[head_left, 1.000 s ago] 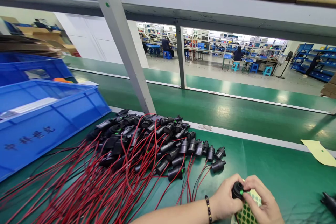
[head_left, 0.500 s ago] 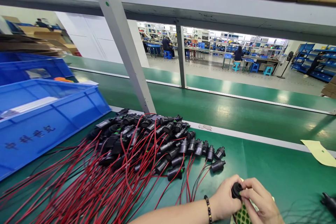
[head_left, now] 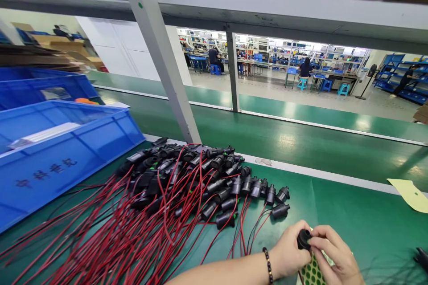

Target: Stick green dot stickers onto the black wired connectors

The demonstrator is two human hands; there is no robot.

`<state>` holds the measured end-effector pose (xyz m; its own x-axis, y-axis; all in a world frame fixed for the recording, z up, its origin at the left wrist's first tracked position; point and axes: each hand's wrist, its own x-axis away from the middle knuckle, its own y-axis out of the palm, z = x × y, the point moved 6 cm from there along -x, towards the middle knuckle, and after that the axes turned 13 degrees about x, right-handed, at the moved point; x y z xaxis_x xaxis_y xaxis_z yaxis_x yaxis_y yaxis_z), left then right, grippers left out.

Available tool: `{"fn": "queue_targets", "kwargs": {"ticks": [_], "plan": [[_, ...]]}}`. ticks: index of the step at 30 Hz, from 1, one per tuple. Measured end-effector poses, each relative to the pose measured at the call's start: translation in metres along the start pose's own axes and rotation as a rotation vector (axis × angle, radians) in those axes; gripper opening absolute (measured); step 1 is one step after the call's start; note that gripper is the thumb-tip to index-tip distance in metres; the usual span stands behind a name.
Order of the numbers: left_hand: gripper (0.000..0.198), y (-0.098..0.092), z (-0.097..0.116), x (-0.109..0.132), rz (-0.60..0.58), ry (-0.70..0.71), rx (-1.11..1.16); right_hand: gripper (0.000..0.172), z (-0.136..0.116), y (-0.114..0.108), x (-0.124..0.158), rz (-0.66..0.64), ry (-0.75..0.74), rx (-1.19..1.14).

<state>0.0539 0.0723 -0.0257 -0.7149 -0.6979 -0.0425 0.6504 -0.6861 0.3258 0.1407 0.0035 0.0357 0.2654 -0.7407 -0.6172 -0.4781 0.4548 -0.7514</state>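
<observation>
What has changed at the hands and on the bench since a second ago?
The whole scene sits slightly farther right in the frame, a small camera shift. Less green shows at the fingertips of the right hand. Nothing was visibly taken up or let go: the left hand still holds the black part. The pile of wired parts and blue bin stayed put.

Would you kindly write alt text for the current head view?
A person's left hand holds a black cylindrical part while the right hand touches it, by a sheet of green dots. To the left, similar parts and red wires lie heaped on a green table beside a blue bin.
</observation>
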Motion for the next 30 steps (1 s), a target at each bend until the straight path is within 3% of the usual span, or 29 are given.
{"fn": "queue_targets", "kwargs": {"ticks": [8, 19, 30], "plan": [[0.027, 0.0, -0.001, -0.001, -0.005, -0.016, -0.016, 0.017, 0.003, 0.006, 0.003, -0.018, 0.096, -0.082], [0.025, 0.001, 0.001, -0.001, -0.022, -0.038, 0.022, 0.019, 0.003, 0.01, 0.006, 0.035, 0.086, -0.089], [0.027, 0.001, 0.007, 0.0, -0.022, -0.015, -0.002, 0.021, 0.002, 0.005, 0.002, -0.067, -0.017, -0.042]]}}
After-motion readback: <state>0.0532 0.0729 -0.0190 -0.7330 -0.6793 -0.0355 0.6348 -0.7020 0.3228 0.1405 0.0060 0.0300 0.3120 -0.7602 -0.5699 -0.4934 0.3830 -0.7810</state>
